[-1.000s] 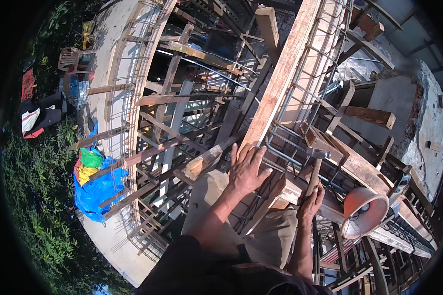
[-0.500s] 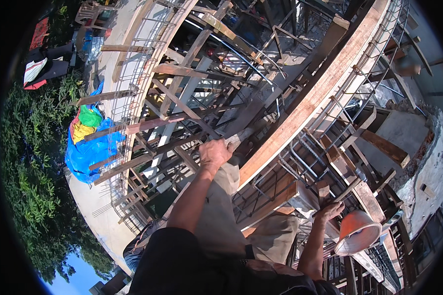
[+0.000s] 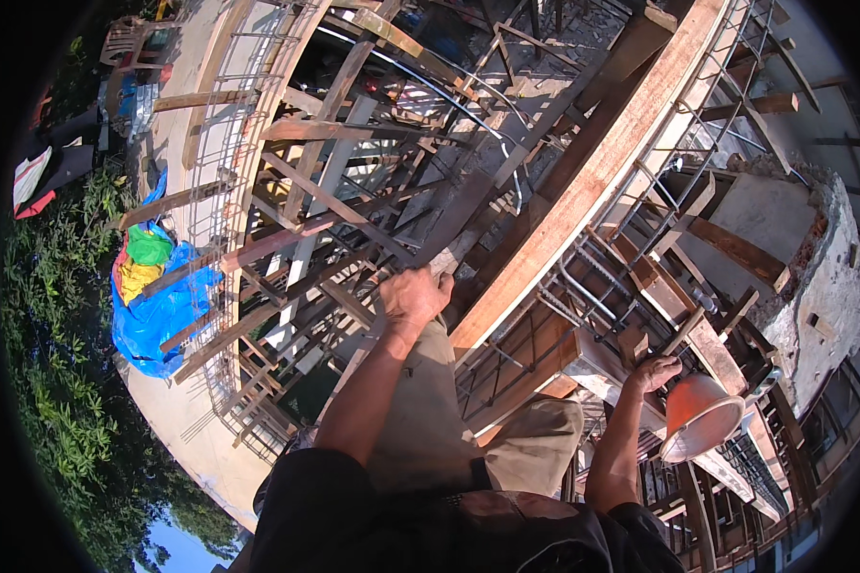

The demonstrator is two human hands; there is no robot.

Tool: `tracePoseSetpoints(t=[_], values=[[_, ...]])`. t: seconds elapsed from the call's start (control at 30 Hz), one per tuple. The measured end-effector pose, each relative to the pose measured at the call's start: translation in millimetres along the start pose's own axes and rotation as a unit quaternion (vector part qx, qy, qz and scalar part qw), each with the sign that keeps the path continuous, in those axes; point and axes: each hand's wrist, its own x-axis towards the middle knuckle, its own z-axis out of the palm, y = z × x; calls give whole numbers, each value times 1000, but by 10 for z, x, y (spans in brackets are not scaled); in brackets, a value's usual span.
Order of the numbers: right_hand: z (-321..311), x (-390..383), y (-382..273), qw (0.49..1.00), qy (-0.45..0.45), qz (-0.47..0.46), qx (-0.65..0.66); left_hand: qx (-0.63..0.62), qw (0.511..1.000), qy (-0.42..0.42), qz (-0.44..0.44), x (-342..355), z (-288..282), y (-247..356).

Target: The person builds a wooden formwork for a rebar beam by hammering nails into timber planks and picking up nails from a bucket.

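My left hand (image 3: 416, 298) is closed in front of my bent knee, thumb on top. Just beyond it shows a greyish-brown piece of wood (image 3: 449, 256); what lies inside the fingers is hidden. Out to the right, my right hand (image 3: 655, 372) is curled down at the timber formwork, beside a short wooden block (image 3: 632, 344). What its fingers close on is hidden under the palm. Next to that hand is a tilted orange bucket (image 3: 702, 409) with a pale, dirty rim. My legs in khaki trousers (image 3: 416, 382) straddle the framework.
A long formwork board (image 3: 592, 191) runs diagonally past my knee, with rebar cages (image 3: 583, 286) along it. Crossed timber props (image 3: 330, 205) drop into a deep gap ahead. A blue tarp (image 3: 167, 310) hangs at left; a broken concrete mass (image 3: 822, 277) rises at right.
The view has shifted, so the framework and bucket sit a little higher in it. Both hands keep their places beside the same things.
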Motion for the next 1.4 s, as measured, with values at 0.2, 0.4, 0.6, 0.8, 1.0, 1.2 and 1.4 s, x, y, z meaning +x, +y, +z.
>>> tracePoseSetpoints(t=[0.2, 0.4, 0.6, 0.8, 1.0, 1.2, 1.4], values=[[-157, -145, -33, 997, 22, -75, 27, -17, 998, -44, 38, -47, -47, -21], [-537, -1293, -779, 938, -115, 65, 320, -33, 988, -137, 62, -7, -171, -9], [-263, -2228, -935, 905, -270, 206, 257, -82, 979, -147, 117, -19, -163, -61], [-331, -3165, -1791, 812, -295, 342, 370, -38, 980, -155, 120, -42, -97, -114], [-794, -3406, -2097, 782, -307, 337, 425, 0, 980, -141, 137, -15, -222, -30], [-1145, -3296, -1971, 820, -257, 261, 440, 20, 985, -116, 125, -17, -176, 23], [-1352, -3203, -1532, 803, -157, 301, 491, 51, 978, -95, 177, -142, -213, 31]])
